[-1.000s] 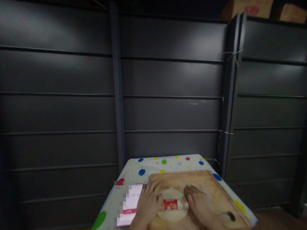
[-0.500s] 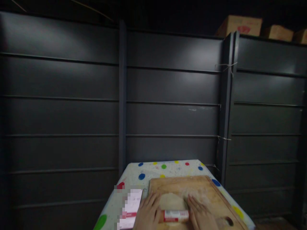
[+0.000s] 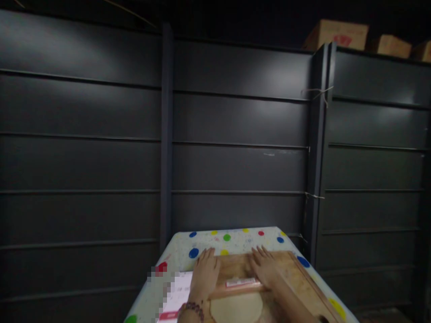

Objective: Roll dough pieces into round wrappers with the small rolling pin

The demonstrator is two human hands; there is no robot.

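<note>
One left hand (image 3: 204, 272) and one right hand (image 3: 265, 269), fingers outstretched, lie on one rolling pin (image 3: 239, 286) beyond one dough round (image 3: 236, 308).

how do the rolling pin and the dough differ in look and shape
The rolling pin is a long cylinder, while the dough is a flat, roundish sheet. The rolling pin bears a red-and-white label; the dough is plain and pale. Both are on the cutting board.

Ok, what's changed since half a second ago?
The left hand and right hand pushed the rolling pin forward, away from the person, from across the dough to about its far edge. Both remain at the pin's ends. A bracelet has come into view. The board and lit screen stayed put.
</note>
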